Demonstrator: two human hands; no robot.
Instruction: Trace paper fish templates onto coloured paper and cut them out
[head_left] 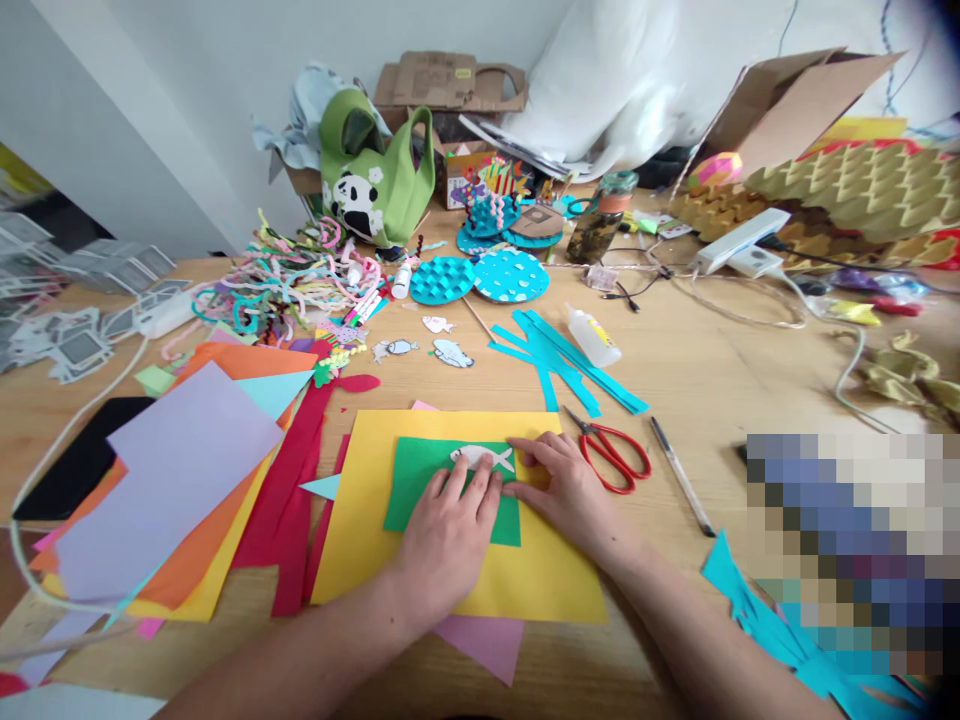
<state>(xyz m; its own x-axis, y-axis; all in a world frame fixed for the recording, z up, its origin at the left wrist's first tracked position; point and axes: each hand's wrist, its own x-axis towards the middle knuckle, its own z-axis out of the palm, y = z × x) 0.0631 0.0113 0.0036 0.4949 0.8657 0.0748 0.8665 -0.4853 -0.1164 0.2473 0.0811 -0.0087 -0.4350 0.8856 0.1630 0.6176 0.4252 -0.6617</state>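
A white fish cutout (480, 457) lies on a green paper rectangle (420, 480), which rests on a large yellow sheet (360, 500). My left hand (454, 525) lies over the green paper, its spread fingertips on the lower edge of the fish. At the right edge of the green paper is my right hand (566, 490), thumb and forefinger apart near the fish's tail. Red-handled scissors (615, 458) lie just right of it, and a pen (682, 478) is further right.
Stacked coloured sheets (169, 480) and red paper strips (289, 490) lie left. Ahead are more fish cutouts (452, 352), blue strips (555, 360), a glue bottle (594, 337) and pipe cleaners (292, 275). Blue scraps (780, 630) lie at the lower right.
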